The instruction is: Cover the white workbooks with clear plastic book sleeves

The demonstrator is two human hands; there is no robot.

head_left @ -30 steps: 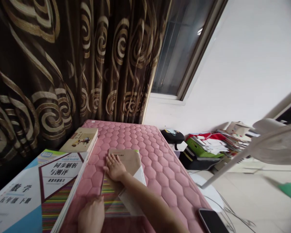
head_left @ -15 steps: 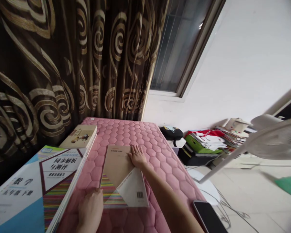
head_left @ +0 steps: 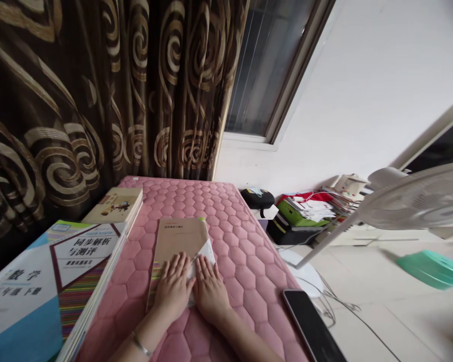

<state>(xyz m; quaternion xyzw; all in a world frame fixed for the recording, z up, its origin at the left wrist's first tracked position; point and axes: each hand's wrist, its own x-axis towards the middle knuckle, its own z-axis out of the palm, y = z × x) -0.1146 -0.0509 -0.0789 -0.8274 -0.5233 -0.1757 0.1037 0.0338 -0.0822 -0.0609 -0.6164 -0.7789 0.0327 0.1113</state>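
Tan kraft-paper-wrapped book is lying long axis pointing away, far end leaning slightly right, on pink quilted mattress; open flat left hand and right hand are pressing its near end.

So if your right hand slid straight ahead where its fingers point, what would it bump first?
Probably the white folded flap of the brown-covered book. Your right hand's fingertips seem to touch it already, though that's hard to tell.

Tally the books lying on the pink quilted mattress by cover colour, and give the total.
Tan-covered book: 1
Cream illustrated book: 1
Blue-and-white mathematics workbook: 1
Total: 3
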